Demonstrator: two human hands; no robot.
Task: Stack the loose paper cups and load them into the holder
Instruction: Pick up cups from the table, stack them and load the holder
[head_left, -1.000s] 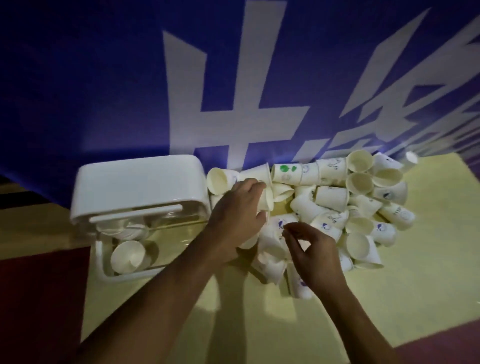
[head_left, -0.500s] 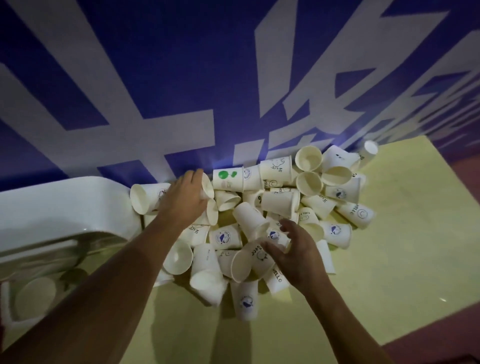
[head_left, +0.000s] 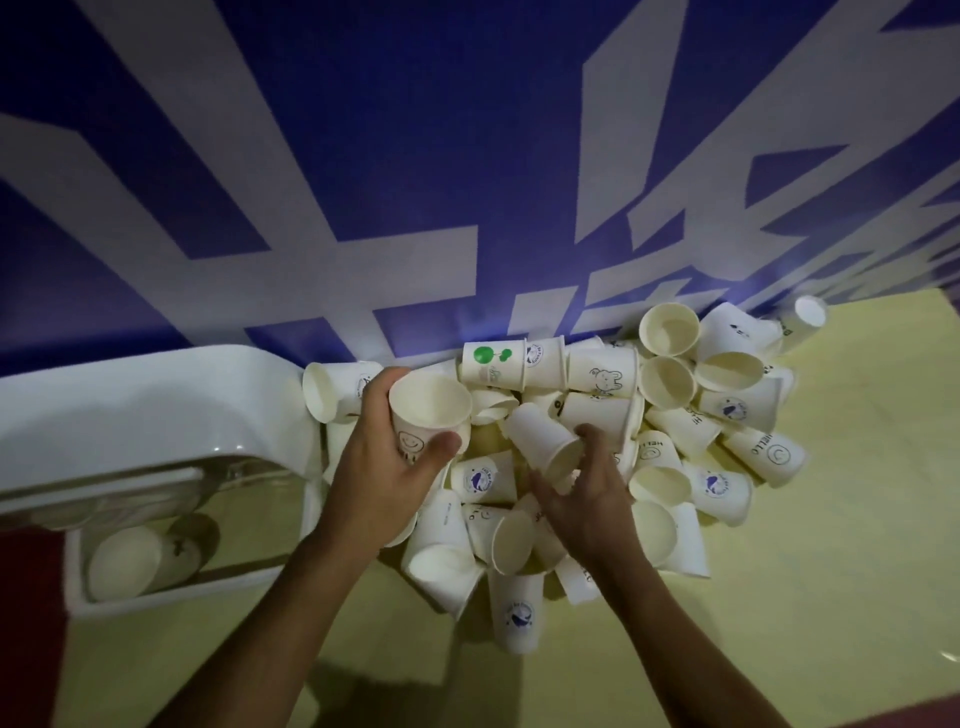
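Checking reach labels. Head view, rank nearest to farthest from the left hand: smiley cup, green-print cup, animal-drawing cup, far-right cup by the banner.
1. smiley cup: held in the left hand.
2. green-print cup: just beyond it, to the right.
3. animal-drawing cup: further right in the same row.
4. far-right cup: right end, against the banner.

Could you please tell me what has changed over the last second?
The left hand, which was reaching into the back of the pile, has gripped a smiley cup and lifted it, mouth up. The right hand has closed its fingers round a second cup in the middle of the pile. The holder and the rest of the pile look unchanged.
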